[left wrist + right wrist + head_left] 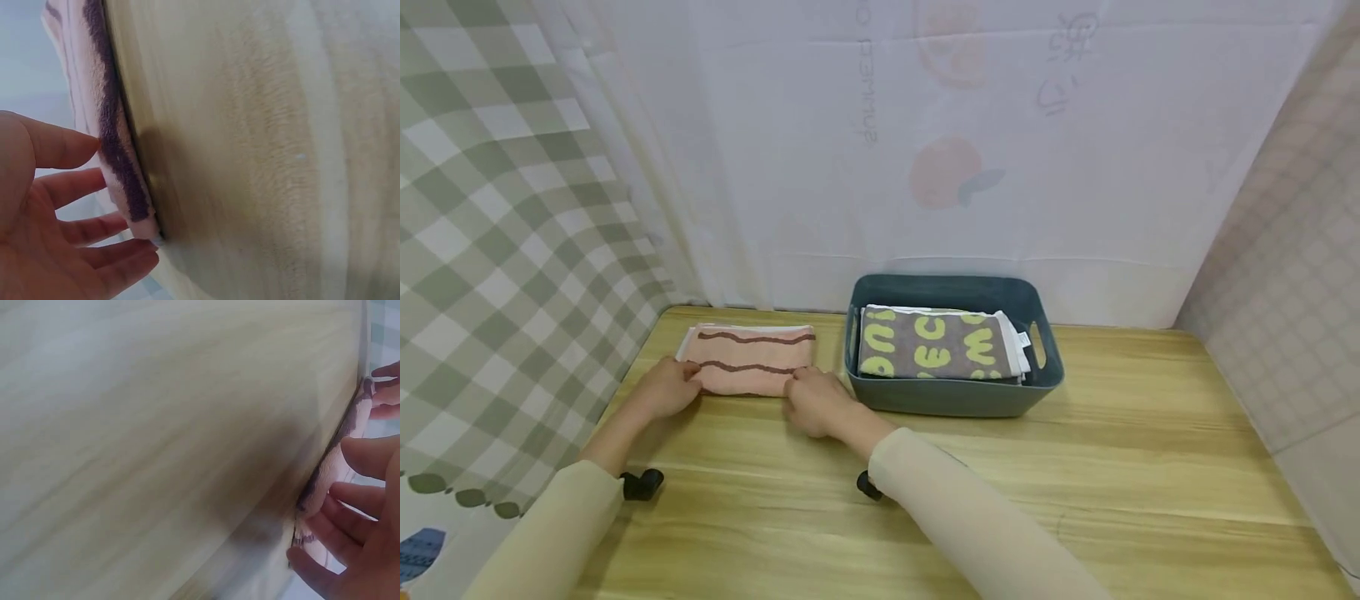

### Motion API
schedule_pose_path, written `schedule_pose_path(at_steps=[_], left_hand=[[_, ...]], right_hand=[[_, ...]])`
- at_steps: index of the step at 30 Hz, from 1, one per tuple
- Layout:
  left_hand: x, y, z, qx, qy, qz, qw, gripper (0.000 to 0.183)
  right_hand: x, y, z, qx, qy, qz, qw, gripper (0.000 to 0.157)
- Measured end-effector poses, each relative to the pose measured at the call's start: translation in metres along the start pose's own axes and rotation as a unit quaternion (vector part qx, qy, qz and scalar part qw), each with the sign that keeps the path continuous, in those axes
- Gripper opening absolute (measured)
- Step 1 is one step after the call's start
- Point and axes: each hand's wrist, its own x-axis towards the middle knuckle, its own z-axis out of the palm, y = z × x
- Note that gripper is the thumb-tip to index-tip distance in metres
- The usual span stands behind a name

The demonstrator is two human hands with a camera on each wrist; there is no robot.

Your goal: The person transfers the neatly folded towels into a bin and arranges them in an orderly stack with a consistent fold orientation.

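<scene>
A folded pink towel (752, 360) with dark wavy stripes lies flat on the table at the left in the head view. My left hand (666, 387) is at its left end. In the left wrist view the thumb and spread fingers (103, 256) touch the edge of the towel (106, 112) near a corner. At the other end is my right hand (820, 402). Its fingers (340, 531) meet the towel (334, 475) along the side in the right wrist view, with the thumb held apart from them.
Right of the pink towel stands a dark teal basket (955, 400) holding a folded grey towel (917, 342) with yellow-green letters. A white curtain (775, 167) hangs behind the wooden table (1120, 467). Green checked cloth (497, 208) borders the left side.
</scene>
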Motion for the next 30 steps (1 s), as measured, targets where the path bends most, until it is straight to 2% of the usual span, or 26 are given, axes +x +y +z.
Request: schedule_pose_path(at_steps=[4,10,12,16,20,22,24,26,28,30], left_hand=[[-0.011,0.007,0.001,-0.006,-0.013,0.001,0.9999,0.045],[-0.027,0.013,0.006,0.008,-0.013,0.041,0.999,0.034],[-0.031,0.014,0.007,0.012,-0.012,0.045,0.9989,0.032],[-0.039,0.017,0.007,0.012,-0.014,0.033,0.9993,0.033],[-0.048,0.02,0.008,-0.009,-0.034,0.016,0.9993,0.034],[-0.05,0.02,0.007,-0.019,-0.042,0.003,0.9989,0.034],[-0.052,0.02,0.005,-0.024,-0.038,-0.014,0.9989,0.037],[-0.053,0.019,0.003,-0.035,-0.019,-0.036,0.9986,0.043],[-0.053,0.016,0.002,-0.043,0.003,-0.058,0.9974,0.053],[-0.052,0.012,0.0,-0.054,0.016,-0.076,0.9955,0.063]], right_hand=[[-0.012,0.001,0.002,0.014,0.005,-0.017,1.0,0.02],[-0.032,-0.003,0.007,0.032,0.016,-0.047,0.998,0.02],[-0.037,-0.004,0.007,0.036,0.021,-0.056,0.998,0.021],[-0.045,-0.006,0.007,0.055,0.024,-0.068,0.996,0.022],[-0.052,-0.009,0.005,0.083,0.015,-0.063,0.994,0.022],[-0.054,-0.009,0.005,0.118,0.022,-0.041,0.992,0.022],[-0.055,-0.008,0.004,0.162,0.05,-0.004,0.986,0.022],[-0.054,-0.006,0.005,0.208,0.088,0.04,0.973,0.02],[-0.052,-0.005,0.004,0.242,0.126,0.087,0.958,0.004],[-0.05,-0.004,0.005,0.257,0.139,0.12,0.949,0.026]])
